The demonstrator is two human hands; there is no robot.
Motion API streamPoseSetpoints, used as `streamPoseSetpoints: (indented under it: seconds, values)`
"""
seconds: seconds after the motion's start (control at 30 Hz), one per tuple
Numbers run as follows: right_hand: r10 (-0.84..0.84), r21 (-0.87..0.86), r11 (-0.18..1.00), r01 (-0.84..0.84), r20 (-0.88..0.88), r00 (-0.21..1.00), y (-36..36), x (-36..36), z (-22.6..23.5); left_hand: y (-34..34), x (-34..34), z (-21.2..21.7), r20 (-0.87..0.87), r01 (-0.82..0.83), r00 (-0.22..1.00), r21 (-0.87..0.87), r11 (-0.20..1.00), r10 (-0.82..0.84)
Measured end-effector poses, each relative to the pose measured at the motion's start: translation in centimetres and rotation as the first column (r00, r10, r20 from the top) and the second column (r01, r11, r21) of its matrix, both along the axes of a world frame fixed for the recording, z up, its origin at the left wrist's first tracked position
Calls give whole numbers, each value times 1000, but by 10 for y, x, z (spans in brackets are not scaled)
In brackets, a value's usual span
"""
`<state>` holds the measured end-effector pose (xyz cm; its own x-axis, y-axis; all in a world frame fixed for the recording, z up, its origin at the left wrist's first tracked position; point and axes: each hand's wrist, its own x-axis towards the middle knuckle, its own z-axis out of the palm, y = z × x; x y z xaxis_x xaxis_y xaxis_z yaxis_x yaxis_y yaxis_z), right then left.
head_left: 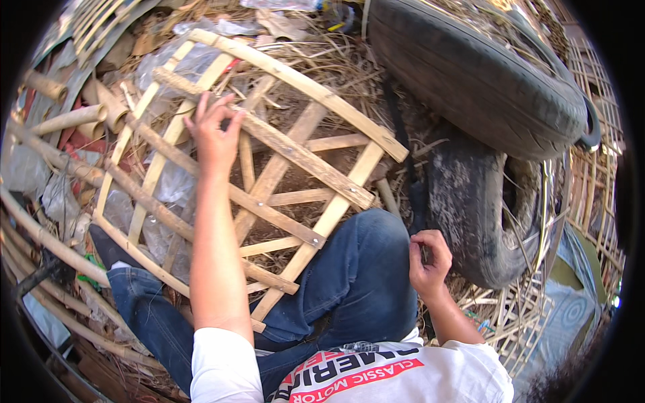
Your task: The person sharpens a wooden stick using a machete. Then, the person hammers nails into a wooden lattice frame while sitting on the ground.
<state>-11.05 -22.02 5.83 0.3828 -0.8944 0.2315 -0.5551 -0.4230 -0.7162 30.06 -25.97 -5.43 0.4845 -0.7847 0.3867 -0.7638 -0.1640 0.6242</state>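
Observation:
A wooden lattice frame (289, 144) of nailed slats leans across my legs and the ground in front of me. My left hand (218, 134) reaches over it, thumb and forefinger pinched together just above an upper cross slat (295, 153). Whatever those fingertips hold is too small to make out. Small nail heads dot the crossings of the slats. Beside my bent knee, my right hand (430, 262) is curled with its thumb against the fingers, apart from the frame. Its contents, if any, are hidden.
Two old tyres lie to the right, an upper tyre (484, 80) resting on a worn lower tyre (470, 208). Bamboo poles (60, 248) and plastic sheets (178, 185) crowd the left. Dry straw (322, 74) covers the ground behind the frame. Woven bamboo strips (517, 316) lie at the lower right.

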Motion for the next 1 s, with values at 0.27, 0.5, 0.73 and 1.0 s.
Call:
streamPoseSetpoints:
  seconds: [0.27, 0.5, 0.73, 1.0]
  values:
    - [-142, 344, 903, 257, -323, 935, 21, -89, -55, -8, -2, 0, 4, 63, 998, 3, 998, -63]
    - [-41, 339, 889, 308, -611, 790, 17, -83, -59, -2, 1, 1, 11, 39, 999, 32, 999, -39]
    - [52, 414, 852, 320, -674, 737, 26, -99, -83, -3, -6, 3, 9, 11, 1000, 24, 1000, -11]
    - [7, 840, 523, 149, -179, 984, 15, -118, -53, 1, -3, 4, -16, -25, 1000, 35, 999, 25]
